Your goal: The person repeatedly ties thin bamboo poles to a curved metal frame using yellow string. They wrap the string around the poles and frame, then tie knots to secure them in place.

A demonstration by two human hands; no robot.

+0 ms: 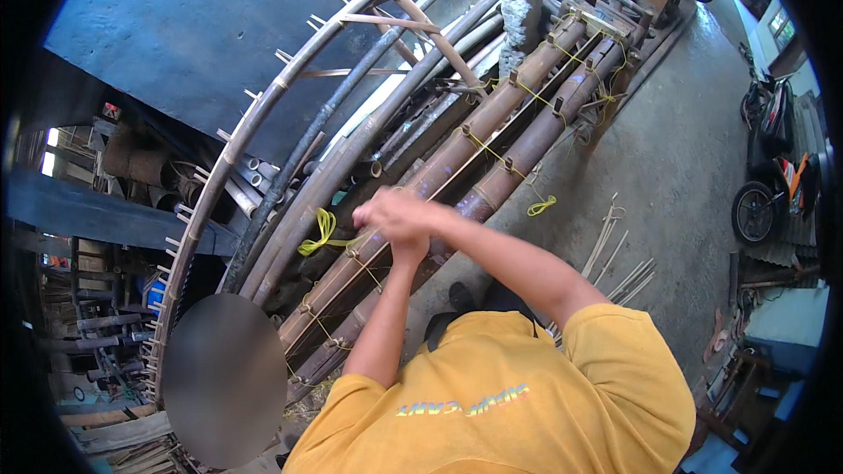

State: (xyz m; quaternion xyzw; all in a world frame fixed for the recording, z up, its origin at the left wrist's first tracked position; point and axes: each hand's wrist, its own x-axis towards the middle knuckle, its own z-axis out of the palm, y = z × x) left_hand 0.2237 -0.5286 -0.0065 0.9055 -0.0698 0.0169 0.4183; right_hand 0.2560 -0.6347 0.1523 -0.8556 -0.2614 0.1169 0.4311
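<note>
Two thick brown bamboo poles, a left pole (436, 164) and a right pole (553, 127), run side by side from lower left to upper right. Yellow cord (489, 150) is laced between short pegs along them. My right hand (385, 211) is over the left pole, blurred, with its fingers curled in. My left hand (411, 244) meets it from below, and its fingers are mostly hidden behind the right. What lies between them cannot be made out. Just left of the hands hangs a looped bundle of yellow cord (321, 233). Another small cord loop (542, 206) hangs beside the right pole.
A curved bamboo frame with pegs (230, 146) and several long poles (351, 142) lean on the left by a blue wall (202, 26). Thin bamboo strips (628, 281) lie on the concrete floor (659, 184). A motorcycle (762, 202) stands far right. A blurred oval covers the lower left.
</note>
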